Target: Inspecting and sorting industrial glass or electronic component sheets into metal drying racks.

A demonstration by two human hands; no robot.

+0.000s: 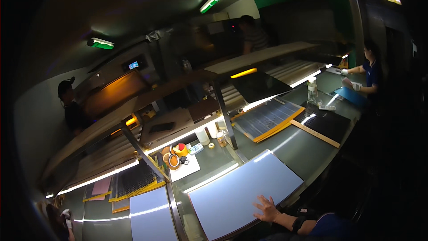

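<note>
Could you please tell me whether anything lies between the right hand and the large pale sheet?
Nothing visible does; the right hand is spread over the large pale sheet, though contact is unclear.

left head fisheye | looks down, forward | workbench (292, 157) near, ceiling (147, 11) far

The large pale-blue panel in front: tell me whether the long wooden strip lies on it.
No, the wooden strip lies farther right, along the black sheet, apart from the pale-blue panel.
</note>
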